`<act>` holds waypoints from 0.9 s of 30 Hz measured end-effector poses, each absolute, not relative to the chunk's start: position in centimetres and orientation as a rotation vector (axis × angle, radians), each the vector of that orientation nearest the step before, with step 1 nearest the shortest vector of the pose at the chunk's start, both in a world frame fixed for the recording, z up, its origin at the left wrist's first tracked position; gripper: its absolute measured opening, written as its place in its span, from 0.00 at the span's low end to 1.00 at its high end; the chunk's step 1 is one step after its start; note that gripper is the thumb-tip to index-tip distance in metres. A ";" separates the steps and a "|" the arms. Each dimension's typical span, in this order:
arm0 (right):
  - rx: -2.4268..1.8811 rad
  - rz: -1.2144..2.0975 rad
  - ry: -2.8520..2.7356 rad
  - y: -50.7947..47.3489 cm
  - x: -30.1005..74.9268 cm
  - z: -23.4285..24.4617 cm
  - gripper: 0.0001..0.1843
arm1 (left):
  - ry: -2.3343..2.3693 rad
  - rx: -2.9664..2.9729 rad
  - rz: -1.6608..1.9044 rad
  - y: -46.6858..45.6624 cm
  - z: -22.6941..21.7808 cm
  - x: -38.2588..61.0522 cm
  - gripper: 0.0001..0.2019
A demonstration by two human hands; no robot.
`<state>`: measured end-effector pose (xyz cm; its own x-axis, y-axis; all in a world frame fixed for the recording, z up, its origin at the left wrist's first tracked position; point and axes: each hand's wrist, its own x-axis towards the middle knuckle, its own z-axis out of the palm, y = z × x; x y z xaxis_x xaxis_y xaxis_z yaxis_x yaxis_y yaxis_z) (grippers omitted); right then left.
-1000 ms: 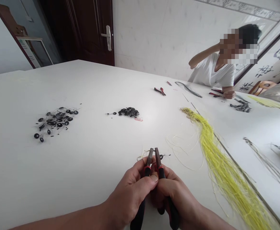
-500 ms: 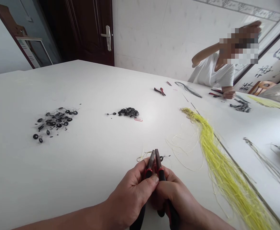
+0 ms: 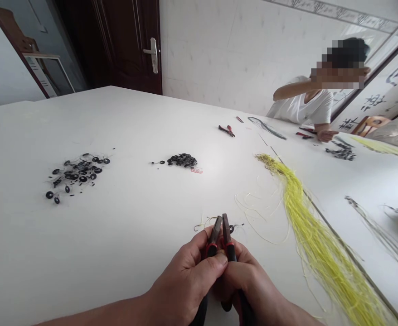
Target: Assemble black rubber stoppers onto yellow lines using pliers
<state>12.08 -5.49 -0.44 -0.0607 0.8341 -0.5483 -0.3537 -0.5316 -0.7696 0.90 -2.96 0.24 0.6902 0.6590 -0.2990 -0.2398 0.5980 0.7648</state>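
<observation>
In front of me my left hand (image 3: pixel 194 276) and my right hand (image 3: pixel 253 274) are close together, both closed. My left hand grips pliers (image 3: pixel 215 232) with a red-and-black handle. A second pair of pliers (image 3: pixel 226 231) is in my right hand, its metal nose beside the first with a narrow gap at the tips. Just beyond my left fingers a small fish hook (image 3: pixel 196 227) shows with yellow line (image 3: pixel 210 220). At the right plier nose is a small black disc (image 3: pixel 232 228) with a thin tail. What lies between my fingertips is hidden.
A bundle of yellow line (image 3: pixel 294 190) runs down the right side of the white table (image 3: pixel 124 244). Two piles of black discs, a nearer-left pile (image 3: pixel 80 170) and a middle pile (image 3: pixel 182 160), lie ahead. More pliers (image 3: pixel 226 130) lie farther back. A person (image 3: pixel 308 102) sits across.
My hands and both pliers have shifted very slightly right and down, staying together. Across the table, the person has lowered the raised arm and head.
</observation>
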 end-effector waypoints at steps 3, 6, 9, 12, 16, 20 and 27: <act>-1.322 1.757 -0.586 -5.4 12.2 -0.6 0.11 | 0.633 0.824 0.564 -2.8 0.5 0.9 0.12; -1.364 1.758 -0.614 -5.4 12.3 -0.7 0.11 | 0.647 0.886 0.573 -2.8 0.6 0.9 0.11; -1.368 1.753 -0.625 -5.4 12.4 -0.7 0.11 | 0.637 0.869 0.617 -3.0 0.4 1.1 0.11; -1.323 1.735 -0.638 -5.6 12.2 -0.8 0.10 | 0.617 0.811 0.626 -3.4 0.0 1.2 0.10; -1.281 1.759 -0.608 -5.6 12.1 -0.8 0.12 | 0.613 0.737 0.616 -3.8 -0.3 1.2 0.10; -1.273 1.779 -0.573 -5.6 12.2 -1.0 0.11 | 0.631 0.712 0.645 -3.8 -0.4 1.2 0.10; -1.101 1.779 -0.469 -4.9 11.8 -0.6 0.09 | 0.666 0.853 0.607 -2.8 -0.3 0.7 0.12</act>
<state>11.80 -4.89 -0.56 -0.1357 0.8704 -0.4733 -0.5243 -0.4684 -0.7112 0.66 -2.83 -0.28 0.6432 0.7125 -0.2804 -0.2134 0.5185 0.8280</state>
